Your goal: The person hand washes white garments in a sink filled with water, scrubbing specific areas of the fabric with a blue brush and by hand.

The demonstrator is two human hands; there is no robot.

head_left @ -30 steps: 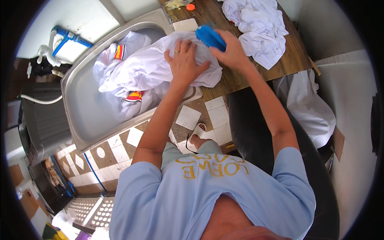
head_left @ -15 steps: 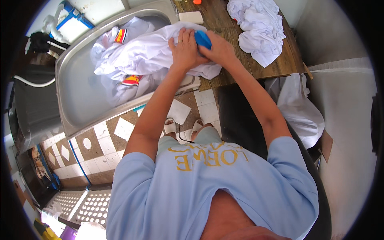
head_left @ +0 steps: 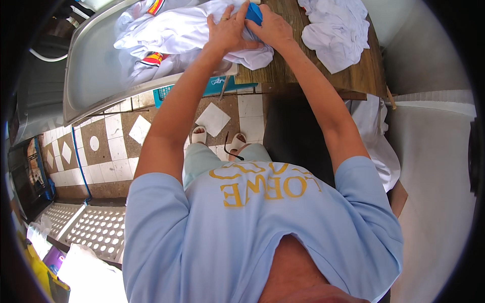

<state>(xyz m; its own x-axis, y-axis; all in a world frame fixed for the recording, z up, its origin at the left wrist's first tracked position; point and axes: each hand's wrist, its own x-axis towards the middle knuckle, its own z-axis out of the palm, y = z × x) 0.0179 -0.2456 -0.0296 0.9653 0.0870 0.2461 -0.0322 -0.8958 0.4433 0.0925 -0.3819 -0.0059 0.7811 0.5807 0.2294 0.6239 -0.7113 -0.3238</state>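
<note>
A soaked white garment with red-and-yellow striped trim lies partly in the metal sink and partly over the edge of the wooden table. My left hand presses on the cloth with its fingers spread. Beside it, my right hand grips a smooth blue block against the cloth; whether this is a brush or a bar of soap I cannot tell. Its underside is hidden. Cloudy water surrounds the cloth in the sink.
Farther right on the table lies a crumpled white garment. A teal plastic basket sits below the sink. Close by my right arm are a dark seat-like shape and a white bag. A perforated grey panel lies at lower left.
The view has tilted, so the sink and table sit higher in the picture and the teal basket shows more. Both hands stay on the cloth, the right still gripping the blue block.
</note>
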